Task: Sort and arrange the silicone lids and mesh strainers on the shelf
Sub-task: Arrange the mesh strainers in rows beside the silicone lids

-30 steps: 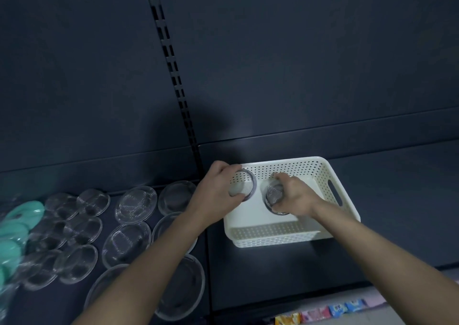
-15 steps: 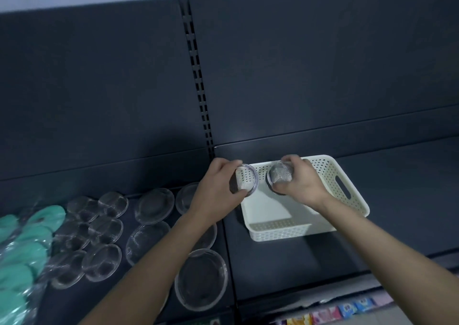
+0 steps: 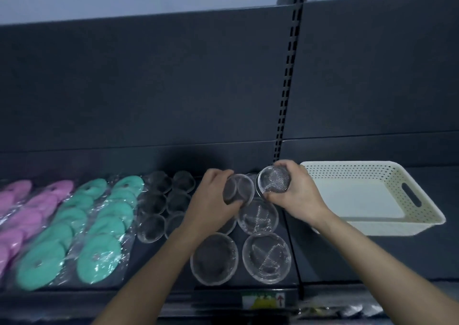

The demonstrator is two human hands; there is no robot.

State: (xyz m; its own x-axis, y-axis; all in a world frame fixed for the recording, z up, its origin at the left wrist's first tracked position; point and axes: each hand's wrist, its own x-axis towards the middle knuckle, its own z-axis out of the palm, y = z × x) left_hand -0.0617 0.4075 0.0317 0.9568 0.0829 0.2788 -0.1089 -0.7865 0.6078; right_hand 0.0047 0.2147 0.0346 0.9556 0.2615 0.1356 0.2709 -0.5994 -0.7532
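Observation:
My left hand (image 3: 213,198) grips a small round clear-rimmed strainer (image 3: 239,189) above the shelf. Just to its right, my right hand (image 3: 295,195) grips a second small mesh strainer (image 3: 273,181), mesh facing me. Both are held over rows of larger clear-rimmed mesh strainers (image 3: 258,216) lying flat on the dark shelf (image 3: 422,255). Smaller clear strainers (image 3: 151,227) lie further left. Teal silicone lids (image 3: 99,257) and pink silicone lids (image 3: 22,215), wrapped in plastic, lie in overlapping rows at the left.
A white perforated basket (image 3: 387,170) stands on the shelf at the right, nothing visible inside it. A slotted upright (image 3: 288,76) splits the dark back panel. Packaged goods show on a lower shelf at the bottom edge.
Both hands lifted the two small strainers out of the white basket and carried them left, over the rows of clear strainers. My view swung left, bringing the teal and pink lids in.

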